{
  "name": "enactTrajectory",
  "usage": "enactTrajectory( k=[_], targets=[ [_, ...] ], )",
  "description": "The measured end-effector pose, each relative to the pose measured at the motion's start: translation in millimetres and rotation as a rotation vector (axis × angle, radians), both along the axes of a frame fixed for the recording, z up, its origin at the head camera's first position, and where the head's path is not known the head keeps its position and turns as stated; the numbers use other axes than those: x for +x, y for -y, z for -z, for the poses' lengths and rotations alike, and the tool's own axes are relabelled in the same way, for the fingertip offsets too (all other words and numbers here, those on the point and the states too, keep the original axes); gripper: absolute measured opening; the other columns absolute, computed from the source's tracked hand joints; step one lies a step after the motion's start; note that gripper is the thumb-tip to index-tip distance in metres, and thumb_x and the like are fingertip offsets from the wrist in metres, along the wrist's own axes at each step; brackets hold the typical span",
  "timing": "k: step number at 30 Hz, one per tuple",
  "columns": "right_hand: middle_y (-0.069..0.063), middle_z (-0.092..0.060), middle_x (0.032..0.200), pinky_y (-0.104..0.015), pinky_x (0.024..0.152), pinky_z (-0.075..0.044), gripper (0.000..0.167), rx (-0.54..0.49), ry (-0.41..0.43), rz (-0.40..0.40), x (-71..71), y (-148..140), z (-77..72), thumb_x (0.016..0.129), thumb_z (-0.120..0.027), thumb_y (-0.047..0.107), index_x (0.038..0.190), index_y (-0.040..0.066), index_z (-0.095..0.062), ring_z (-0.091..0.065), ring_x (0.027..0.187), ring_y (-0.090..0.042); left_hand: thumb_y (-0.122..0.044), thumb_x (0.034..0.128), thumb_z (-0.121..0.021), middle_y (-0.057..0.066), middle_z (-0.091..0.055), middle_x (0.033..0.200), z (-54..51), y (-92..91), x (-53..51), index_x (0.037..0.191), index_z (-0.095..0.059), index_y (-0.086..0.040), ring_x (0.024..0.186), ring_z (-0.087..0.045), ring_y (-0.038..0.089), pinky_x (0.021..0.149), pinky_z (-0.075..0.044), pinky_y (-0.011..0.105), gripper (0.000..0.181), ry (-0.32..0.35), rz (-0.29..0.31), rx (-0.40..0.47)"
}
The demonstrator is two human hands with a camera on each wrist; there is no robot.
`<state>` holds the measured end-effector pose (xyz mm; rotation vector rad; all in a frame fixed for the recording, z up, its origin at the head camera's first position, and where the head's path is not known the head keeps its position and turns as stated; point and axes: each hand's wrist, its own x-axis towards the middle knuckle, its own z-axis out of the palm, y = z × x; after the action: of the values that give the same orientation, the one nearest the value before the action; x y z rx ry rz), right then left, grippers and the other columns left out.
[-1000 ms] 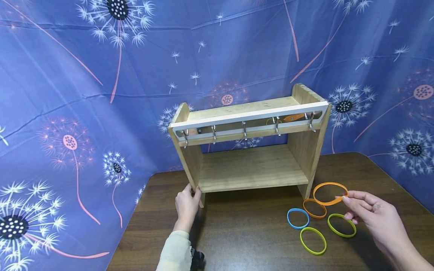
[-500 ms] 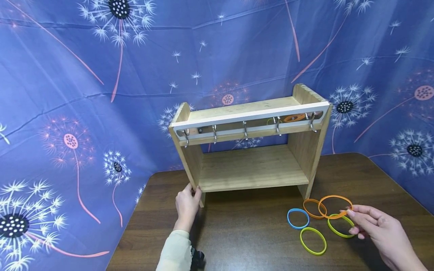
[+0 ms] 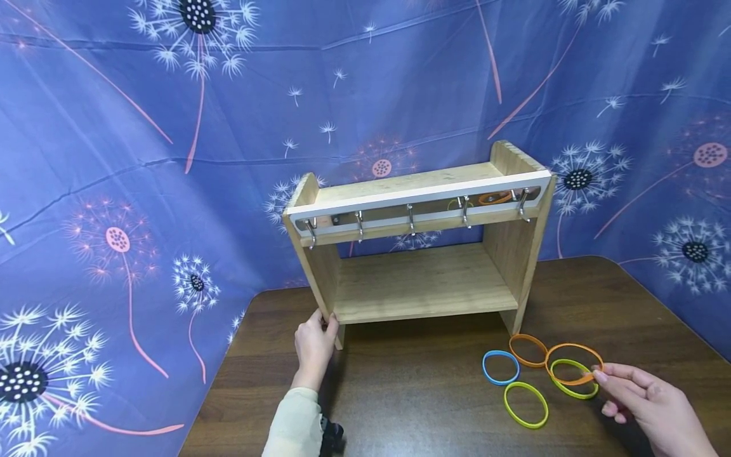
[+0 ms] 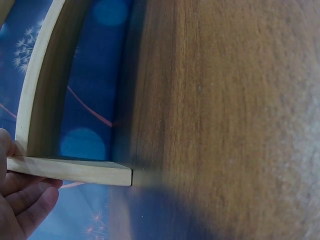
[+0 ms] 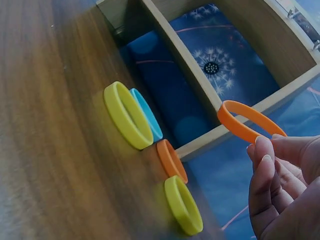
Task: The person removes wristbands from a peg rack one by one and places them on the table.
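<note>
A wooden shelf rack [image 3: 422, 285] with a row of metal hooks along its front top rail stands on the table. My left hand [image 3: 313, 349] grips the lower end of its left side panel, thumb in front and fingers round the outside. Between thumb and fingertips, my right hand [image 3: 648, 397] pinches an orange silicone wristband [image 5: 239, 127] above the tabletop, right of the rack. Below it lie another orange wristband [image 5: 168, 164], a blue wristband [image 5: 146, 114] and two yellow-green wristbands, one nearer the front [image 5: 118, 121] and one partly behind the held band in the head view [image 5: 176, 206].
The brown wooden table [image 3: 422, 406] has its far edge close behind the rack. A blue dandelion-print cloth [image 3: 240, 127] hangs along the back and sides. Several hooks [image 3: 412, 219] stick out from a mirrored strip on the rack's rail.
With the orange wristband pinched, my right hand has come down and slightly right, from beside the rack's right leg to over a yellow-green wristband. My left hand keeps its hold.
</note>
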<state>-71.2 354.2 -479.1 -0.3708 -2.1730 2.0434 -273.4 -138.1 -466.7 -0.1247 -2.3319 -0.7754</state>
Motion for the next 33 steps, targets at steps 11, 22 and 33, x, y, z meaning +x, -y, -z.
enactTrajectory(
  k=[11,22,33],
  targets=[
    [-0.002,-0.065,0.076,-0.032,0.058,-0.048,0.034,0.191,0.293,-0.036,10.6,-10,10.2,0.096,-0.057,0.043,0.109,0.012,-0.064,-0.058,0.06,-0.022,-0.02,0.0811,-0.068,-0.004,-0.058,0.053,-1.3,0.2,1.0,0.068,-0.058,-0.017,0.048,-0.056,0.028,0.045,-0.038,0.04,0.018,-0.01,-0.004,0.004],
    [-0.001,-0.068,0.081,-0.033,0.053,-0.048,0.047,0.119,0.409,-0.177,15.9,-20,27.9,0.095,-0.06,0.039,0.118,-0.003,-0.062,-0.057,0.059,-0.017,-0.018,0.0806,-0.069,-0.003,-0.058,0.053,-2.3,1.7,3.1,0.07,-0.06,-0.014,0.047,-0.055,0.027,0.045,-0.038,0.041,0.014,-0.011,0.002,0.001],
    [0.0,-0.072,0.087,-0.03,0.053,-0.048,0.042,0.196,0.425,-0.208,15.5,-21,41.4,0.092,-0.064,0.035,0.106,-0.004,-0.069,-0.06,0.059,-0.015,-0.019,0.0832,-0.068,-0.003,-0.061,0.056,-1.9,4.1,3.3,0.071,-0.061,-0.016,0.047,-0.055,0.024,0.046,-0.039,0.039,0.014,0.013,0.009,0.006]
  ],
)
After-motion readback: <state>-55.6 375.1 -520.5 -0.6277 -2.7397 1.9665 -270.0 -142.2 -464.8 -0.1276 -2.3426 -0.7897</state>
